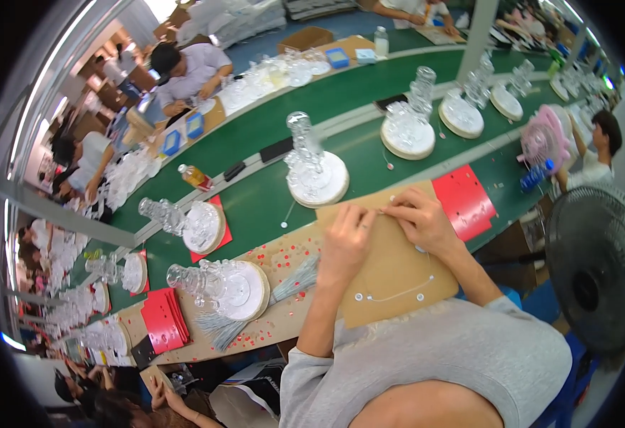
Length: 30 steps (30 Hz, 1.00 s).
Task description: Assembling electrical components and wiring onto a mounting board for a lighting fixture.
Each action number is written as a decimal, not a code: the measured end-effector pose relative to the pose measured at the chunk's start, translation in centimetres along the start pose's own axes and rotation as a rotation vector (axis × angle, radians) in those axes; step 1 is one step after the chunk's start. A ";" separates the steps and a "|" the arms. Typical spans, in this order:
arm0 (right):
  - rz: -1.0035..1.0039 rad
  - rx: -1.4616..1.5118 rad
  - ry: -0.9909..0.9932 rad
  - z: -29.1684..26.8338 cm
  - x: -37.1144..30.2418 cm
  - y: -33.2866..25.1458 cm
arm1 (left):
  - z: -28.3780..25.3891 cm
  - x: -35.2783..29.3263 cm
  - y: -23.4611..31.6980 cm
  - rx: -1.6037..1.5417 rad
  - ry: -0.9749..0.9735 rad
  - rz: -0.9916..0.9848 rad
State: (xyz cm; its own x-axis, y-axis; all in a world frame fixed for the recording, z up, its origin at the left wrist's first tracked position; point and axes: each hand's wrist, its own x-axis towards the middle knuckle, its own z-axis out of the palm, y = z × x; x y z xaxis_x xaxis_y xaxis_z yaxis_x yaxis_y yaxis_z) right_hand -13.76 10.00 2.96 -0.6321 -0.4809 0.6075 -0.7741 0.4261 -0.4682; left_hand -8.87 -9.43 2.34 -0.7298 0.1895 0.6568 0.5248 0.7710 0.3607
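Observation:
A brown cardboard sheet (391,267) lies in front of me, its lower edge against my grey shirt. Small white discs (420,297) and a thin pale cord (401,292) show on its near part. My left hand (348,239) is closed in a pinch over the sheet's far edge. Close beside it, my right hand (421,220) pinches too, and the fingertips of both hands nearly meet. What they hold between them is too small to make out. Red sheets (464,202) lie just right of my right hand.
Clear figures on round white bases (237,290) stand along the green conveyor (255,203). Left of me are a bundle of grey wires (219,329) and a stack of red sheets (164,319). A black fan (598,264) stands at right. Co-workers sit across the line.

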 end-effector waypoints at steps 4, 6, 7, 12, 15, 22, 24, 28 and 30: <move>0.087 0.062 0.004 -0.2 -0.1 -0.7 | 0.3 -0.3 0.4 0.023 -0.007 -0.002; 0.111 0.112 -0.006 -0.6 0.3 -1.0 | 0.5 -0.3 0.7 0.037 -0.005 -0.004; 0.158 0.151 -0.013 -0.8 0.5 -0.9 | 0.6 -0.3 0.8 0.047 0.004 -0.002; 0.035 0.158 -0.045 -0.8 1.0 1.1 | 1.0 -0.2 1.1 0.055 -0.003 -0.012; 0.035 0.161 -0.057 -0.9 1.0 1.3 | 0.6 0.5 0.9 0.079 -0.061 0.037; 0.041 0.185 -0.070 -1.1 1.0 1.2 | -1.6 4.6 -1.2 0.094 -0.418 0.306; 0.065 0.183 -0.073 -1.2 0.8 1.3 | -1.4 4.7 -1.3 0.106 -0.444 0.322; 0.064 0.225 -0.123 -1.6 0.9 1.4 | -0.9 4.1 -1.4 0.133 -0.495 0.352; 0.061 0.232 -0.145 -1.7 1.2 1.7 | -1.0 4.1 -1.1 0.170 -0.533 0.363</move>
State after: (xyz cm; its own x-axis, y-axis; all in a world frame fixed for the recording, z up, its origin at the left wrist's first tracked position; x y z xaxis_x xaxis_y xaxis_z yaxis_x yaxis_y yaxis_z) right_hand -15.75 11.49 3.97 -0.6630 -0.5714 0.4837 -0.7111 0.2786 -0.6456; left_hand -11.97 -10.14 5.27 -0.6590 0.6963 0.2844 0.7339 0.6780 0.0403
